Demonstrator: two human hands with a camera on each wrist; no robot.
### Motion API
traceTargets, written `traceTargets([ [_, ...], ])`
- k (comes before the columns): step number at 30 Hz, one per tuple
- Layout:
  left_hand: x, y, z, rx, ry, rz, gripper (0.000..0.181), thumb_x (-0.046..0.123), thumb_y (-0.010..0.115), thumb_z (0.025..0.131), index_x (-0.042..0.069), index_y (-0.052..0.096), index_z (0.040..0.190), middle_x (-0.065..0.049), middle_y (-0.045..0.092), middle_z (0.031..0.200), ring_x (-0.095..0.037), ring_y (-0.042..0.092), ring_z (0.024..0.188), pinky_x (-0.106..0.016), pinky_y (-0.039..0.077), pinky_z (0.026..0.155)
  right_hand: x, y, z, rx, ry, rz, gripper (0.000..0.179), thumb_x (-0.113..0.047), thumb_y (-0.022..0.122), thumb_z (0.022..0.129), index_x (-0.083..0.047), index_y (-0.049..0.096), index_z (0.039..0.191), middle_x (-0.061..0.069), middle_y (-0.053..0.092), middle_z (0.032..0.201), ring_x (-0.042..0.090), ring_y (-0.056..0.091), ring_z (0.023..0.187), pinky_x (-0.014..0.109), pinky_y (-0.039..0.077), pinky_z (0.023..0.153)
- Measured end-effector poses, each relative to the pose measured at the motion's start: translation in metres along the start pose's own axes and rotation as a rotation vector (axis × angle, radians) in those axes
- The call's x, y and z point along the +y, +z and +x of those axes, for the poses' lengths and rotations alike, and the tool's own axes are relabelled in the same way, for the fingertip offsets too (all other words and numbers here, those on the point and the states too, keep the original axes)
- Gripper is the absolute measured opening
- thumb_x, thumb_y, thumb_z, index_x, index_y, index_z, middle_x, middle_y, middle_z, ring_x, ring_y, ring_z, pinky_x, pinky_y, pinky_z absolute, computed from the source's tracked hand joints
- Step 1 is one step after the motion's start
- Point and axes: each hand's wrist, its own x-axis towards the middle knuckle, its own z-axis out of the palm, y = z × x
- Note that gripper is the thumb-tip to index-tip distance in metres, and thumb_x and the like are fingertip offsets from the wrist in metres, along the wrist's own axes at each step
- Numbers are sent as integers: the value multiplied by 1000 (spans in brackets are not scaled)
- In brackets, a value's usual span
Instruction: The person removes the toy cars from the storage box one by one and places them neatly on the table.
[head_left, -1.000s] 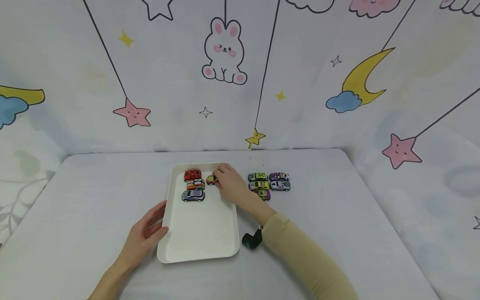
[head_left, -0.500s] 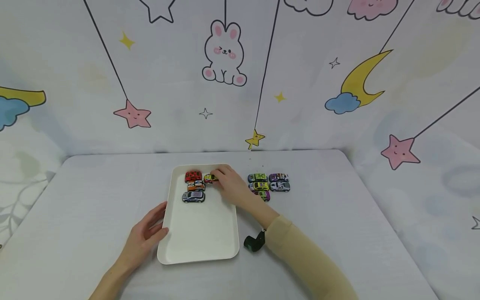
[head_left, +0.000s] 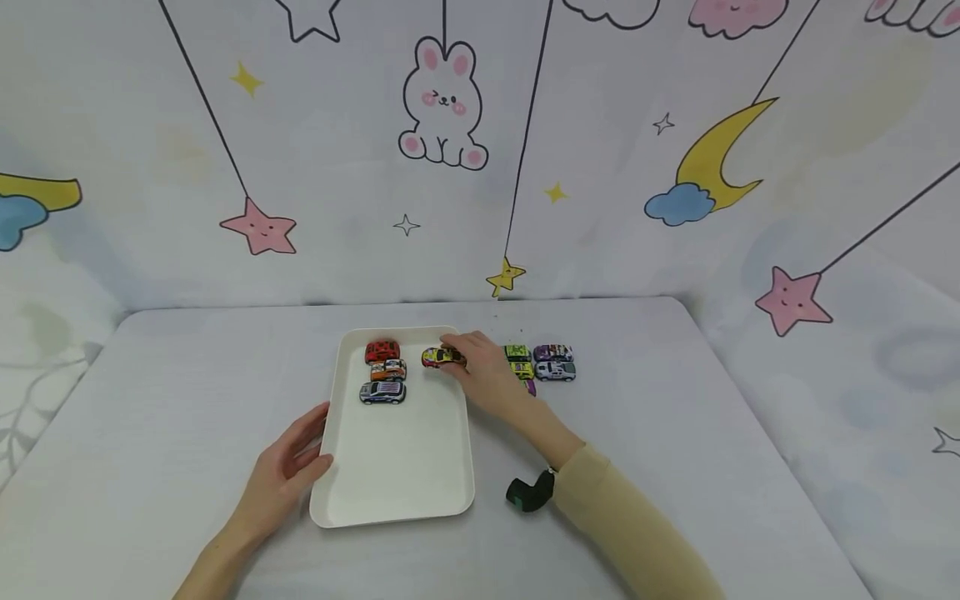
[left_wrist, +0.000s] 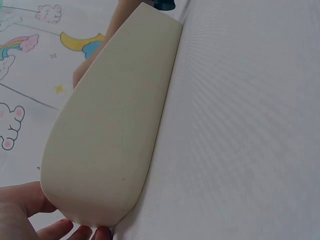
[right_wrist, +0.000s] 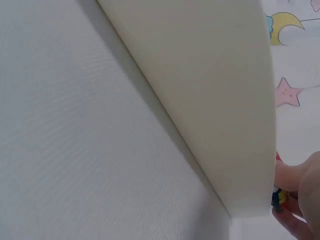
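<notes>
Your right hand [head_left: 489, 377] pinches a small yellow-and-red toy car [head_left: 437, 357] at the far right of the white, round-cornered rectangular tray [head_left: 393, 467]; whether the car touches the tray floor cannot be told. Your left hand [head_left: 279, 479], fingers loosely extended, touches the tray's left wall. Inside, at far left, stand a glossy red toy car [head_left: 382, 351], an orange-and-white toy car [head_left: 387, 370] and a silver-blue toy car [head_left: 382, 392].
</notes>
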Motion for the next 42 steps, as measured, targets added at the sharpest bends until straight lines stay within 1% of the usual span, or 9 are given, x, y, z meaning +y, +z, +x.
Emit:
traceTargets([
  [4,-1,0,0,4,2,1,62,-9,62,92,-3,39,149,-10,49,149,1,51,131,-10,47,99,2,-5,-5,-11,17,-12,42,-18,74,92,-4,63,129,9,69,120,22,63,111,37,57,91],
  [7,0,0,0,7,1,8,62,-8,62,92,-3,39,149,-9,49,149,2,50,131,-10,47,99,3,-8,-9,-16,18,-8,42,-18,74,91,-4,63,129,8,70,120,22,63,112,38,57,92],
  [9,0,0,0,7,-2,11,62,-8,62,92,-3,39,149,-10,48,150,2,50,131,-11,47,99,5,-11,-11,-20,19,-1,41,-17,75,91,-3,64,128,7,70,120,22,63,111,38,57,92],
  [16,1,0,1,8,-14,26,62,-7,63,92,-2,39,150,-16,48,149,4,50,130,-10,47,99,11,-22,-23,-19,61,10,32,-16,77,88,-7,68,118,5,71,111,19,64,97,37,56,79],
  [24,0,0,1,9,-49,37,62,-5,62,93,-2,39,150,-34,42,147,5,49,130,-9,46,99,18,-34,-38,13,70,19,31,-14,78,88,-9,68,117,5,72,112,20,66,105,39,57,89],
  [28,1,0,0,7,-55,44,62,-5,62,93,-2,38,150,-34,42,147,6,48,130,-8,45,99,25,-40,-47,25,57,15,32,-11,78,87,-7,68,117,6,72,113,22,66,107,40,57,92],
  [32,2,0,0,11,-55,45,61,-5,62,93,-2,39,150,-34,42,147,6,48,130,-8,45,98,30,-46,-56,25,84,19,34,-10,77,87,-4,68,119,7,72,116,24,65,110,42,55,95],
  [37,1,0,0,14,-47,51,61,-6,62,93,-2,39,149,-34,42,146,6,48,129,-8,46,98,39,-54,-70,47,112,-4,33,-11,78,86,-6,69,118,7,73,114,24,66,108,43,55,93],
  [42,0,-1,1,10,-54,62,61,-5,62,93,-2,39,150,-33,43,147,7,48,129,-8,46,98,53,-61,-84,94,82,-20,35,-8,81,82,-6,71,115,8,74,110,25,67,103,43,56,90],
])
